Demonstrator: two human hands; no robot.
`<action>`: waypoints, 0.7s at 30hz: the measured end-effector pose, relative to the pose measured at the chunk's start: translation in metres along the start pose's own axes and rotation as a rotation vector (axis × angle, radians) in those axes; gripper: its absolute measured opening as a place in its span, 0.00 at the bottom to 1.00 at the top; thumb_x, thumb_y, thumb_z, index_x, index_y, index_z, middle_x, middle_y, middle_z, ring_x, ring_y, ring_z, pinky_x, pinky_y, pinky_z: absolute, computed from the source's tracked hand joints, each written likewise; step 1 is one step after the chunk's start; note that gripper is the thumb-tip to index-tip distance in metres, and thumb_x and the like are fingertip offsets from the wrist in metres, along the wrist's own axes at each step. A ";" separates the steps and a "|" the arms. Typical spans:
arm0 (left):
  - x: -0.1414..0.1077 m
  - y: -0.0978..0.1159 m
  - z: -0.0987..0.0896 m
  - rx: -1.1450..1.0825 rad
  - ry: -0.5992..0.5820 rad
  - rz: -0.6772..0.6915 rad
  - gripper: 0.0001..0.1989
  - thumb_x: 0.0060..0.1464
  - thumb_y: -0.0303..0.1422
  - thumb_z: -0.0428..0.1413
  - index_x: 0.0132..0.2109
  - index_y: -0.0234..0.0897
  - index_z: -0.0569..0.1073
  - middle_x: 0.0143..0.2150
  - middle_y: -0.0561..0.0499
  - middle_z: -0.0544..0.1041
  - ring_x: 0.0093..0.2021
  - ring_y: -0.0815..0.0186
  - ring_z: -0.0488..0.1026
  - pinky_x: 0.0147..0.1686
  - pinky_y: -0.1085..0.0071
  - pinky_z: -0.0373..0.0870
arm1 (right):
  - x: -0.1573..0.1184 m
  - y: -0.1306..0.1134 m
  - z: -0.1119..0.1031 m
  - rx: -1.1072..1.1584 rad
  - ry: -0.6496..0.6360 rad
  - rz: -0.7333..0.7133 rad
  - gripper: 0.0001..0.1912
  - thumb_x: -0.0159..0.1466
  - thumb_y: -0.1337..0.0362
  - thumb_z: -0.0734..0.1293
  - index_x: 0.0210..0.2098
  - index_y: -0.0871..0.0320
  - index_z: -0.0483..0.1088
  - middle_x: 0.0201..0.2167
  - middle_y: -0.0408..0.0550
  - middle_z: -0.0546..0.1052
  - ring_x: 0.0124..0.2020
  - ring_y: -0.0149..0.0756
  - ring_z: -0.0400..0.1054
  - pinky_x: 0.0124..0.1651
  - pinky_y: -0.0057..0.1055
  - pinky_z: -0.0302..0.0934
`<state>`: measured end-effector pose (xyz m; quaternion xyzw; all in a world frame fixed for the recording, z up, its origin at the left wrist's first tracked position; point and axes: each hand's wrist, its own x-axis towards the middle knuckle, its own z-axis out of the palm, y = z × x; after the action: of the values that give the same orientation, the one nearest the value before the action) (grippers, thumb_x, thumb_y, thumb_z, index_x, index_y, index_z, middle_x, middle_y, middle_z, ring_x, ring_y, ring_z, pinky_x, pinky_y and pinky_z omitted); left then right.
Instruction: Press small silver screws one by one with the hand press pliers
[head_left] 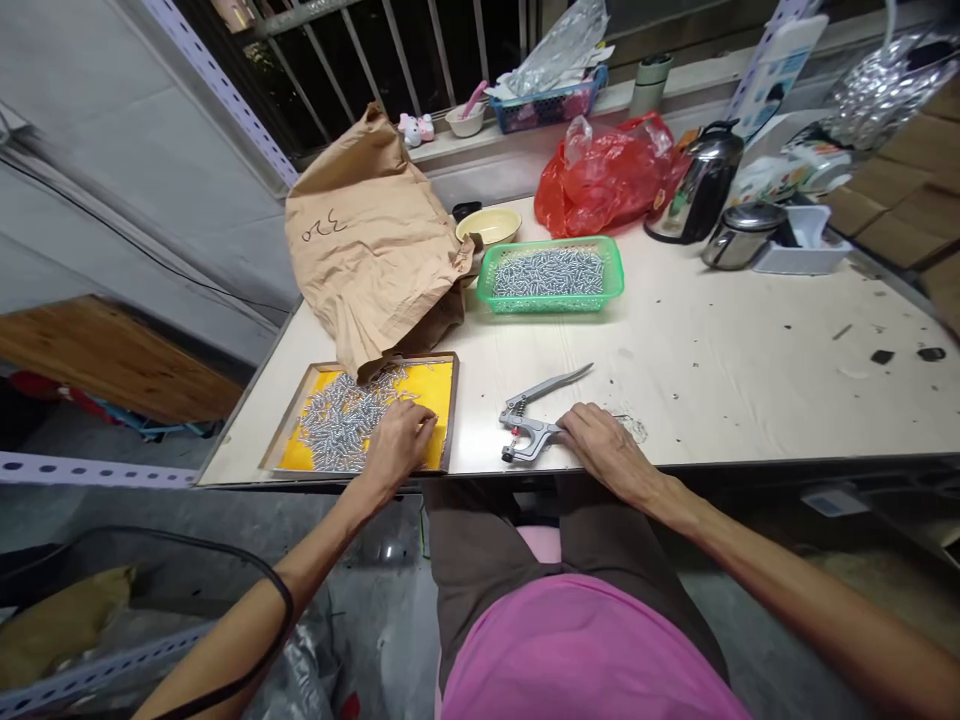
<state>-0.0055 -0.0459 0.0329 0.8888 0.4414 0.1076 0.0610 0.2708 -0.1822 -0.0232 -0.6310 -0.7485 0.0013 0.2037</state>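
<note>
My left hand is over the right part of a shallow tray with a yellow bottom. Its fingers are curled together, and anything pinched between them is too small to make out. Beside it in the tray lies a loose heap of small silvery metal pieces. My right hand is closed on the lower handle of metal snap pliers. The pliers rest on the table with their jaws pointing left, their handles spread apart and the upper handle free. A small red part shows at the jaws.
Behind the pliers stands a green basket full of similar metal pieces. A large brown paper bag leans over the tray's back edge. Farther back are a yellow bowl, a red plastic bag, a kettle and a metal pot.
</note>
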 end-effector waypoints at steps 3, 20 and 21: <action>0.005 0.028 -0.005 -0.384 -0.045 -0.221 0.08 0.54 0.35 0.54 0.34 0.36 0.75 0.30 0.50 0.75 0.30 0.66 0.71 0.32 0.70 0.67 | 0.004 0.004 -0.005 -0.057 0.020 -0.001 0.09 0.68 0.66 0.57 0.35 0.59 0.66 0.32 0.48 0.69 0.35 0.37 0.59 0.38 0.33 0.48; 0.044 0.103 0.054 -1.091 -0.458 -0.627 0.11 0.48 0.34 0.60 0.25 0.33 0.67 0.19 0.56 0.69 0.12 0.79 0.57 0.11 0.79 0.48 | 0.016 0.034 0.002 -0.192 -0.030 0.037 0.08 0.68 0.66 0.58 0.34 0.58 0.67 0.33 0.47 0.71 0.37 0.38 0.58 0.38 0.34 0.43; 0.045 0.103 0.055 -1.092 -0.458 -0.624 0.11 0.48 0.34 0.60 0.25 0.34 0.66 0.18 0.57 0.68 0.11 0.79 0.56 0.11 0.79 0.47 | 0.016 0.035 0.002 -0.191 -0.031 0.037 0.08 0.68 0.67 0.58 0.34 0.58 0.67 0.33 0.47 0.71 0.37 0.38 0.58 0.38 0.34 0.43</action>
<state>0.1141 -0.0728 0.0068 0.5615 0.5356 0.1016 0.6225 0.3010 -0.1591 -0.0290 -0.6612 -0.7365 -0.0562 0.1309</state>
